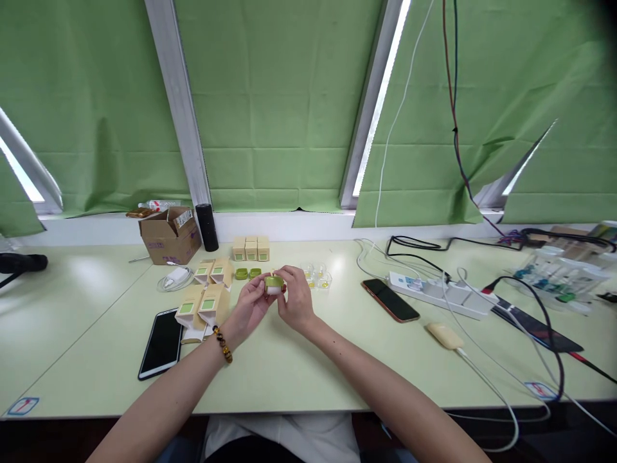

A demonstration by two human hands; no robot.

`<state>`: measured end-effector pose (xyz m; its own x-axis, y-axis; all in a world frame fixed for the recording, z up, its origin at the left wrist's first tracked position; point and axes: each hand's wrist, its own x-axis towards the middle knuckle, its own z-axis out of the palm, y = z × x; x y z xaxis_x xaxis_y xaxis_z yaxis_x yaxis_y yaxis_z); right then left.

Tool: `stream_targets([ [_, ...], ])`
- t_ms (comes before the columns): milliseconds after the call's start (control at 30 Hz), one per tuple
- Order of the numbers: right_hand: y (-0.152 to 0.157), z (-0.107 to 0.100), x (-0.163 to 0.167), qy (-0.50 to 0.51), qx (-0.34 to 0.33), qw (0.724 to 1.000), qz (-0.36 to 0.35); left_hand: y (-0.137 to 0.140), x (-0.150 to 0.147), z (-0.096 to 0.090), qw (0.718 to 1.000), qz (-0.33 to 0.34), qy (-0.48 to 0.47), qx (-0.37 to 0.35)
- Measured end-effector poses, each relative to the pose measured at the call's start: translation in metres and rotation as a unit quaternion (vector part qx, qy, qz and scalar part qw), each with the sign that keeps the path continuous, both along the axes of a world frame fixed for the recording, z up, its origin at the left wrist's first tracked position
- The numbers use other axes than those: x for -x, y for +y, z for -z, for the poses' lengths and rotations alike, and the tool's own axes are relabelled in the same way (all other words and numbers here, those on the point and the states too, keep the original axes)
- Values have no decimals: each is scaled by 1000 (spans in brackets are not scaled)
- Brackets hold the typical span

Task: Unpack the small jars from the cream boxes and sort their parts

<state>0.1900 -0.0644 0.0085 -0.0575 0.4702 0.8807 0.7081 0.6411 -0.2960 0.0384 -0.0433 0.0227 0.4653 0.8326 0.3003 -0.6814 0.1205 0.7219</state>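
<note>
Over the middle of the table, a small round jar (274, 287) with a green top and a white lower part is held between both hands. My left hand (252, 303) grips it from the left, with a beaded bracelet (222, 344) at the wrist. From the right, the fingers of my right hand (297, 301) are closed on its top and side. Just behind the left hand lie two small green containers (248, 273). Beyond the right hand sits a clear tray (325, 280) with yellowish contents. Several open cream boxes (213, 306) with green labels stand left of my hands.
Three small cream boxes (251, 249) stand farther back. A white phone (161, 344) lies front left, near a charger cable (174, 278). At the back are a cardboard box (170, 235) and black cylinder (207, 227). Rightward are a dark phone (390, 300), power strip (436, 294) and loose cables.
</note>
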Motion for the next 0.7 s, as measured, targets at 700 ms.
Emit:
stream_targets([
  [700, -4, 11, 4, 380, 249, 849, -268, 8, -2, 14, 962, -212, 129, -110],
])
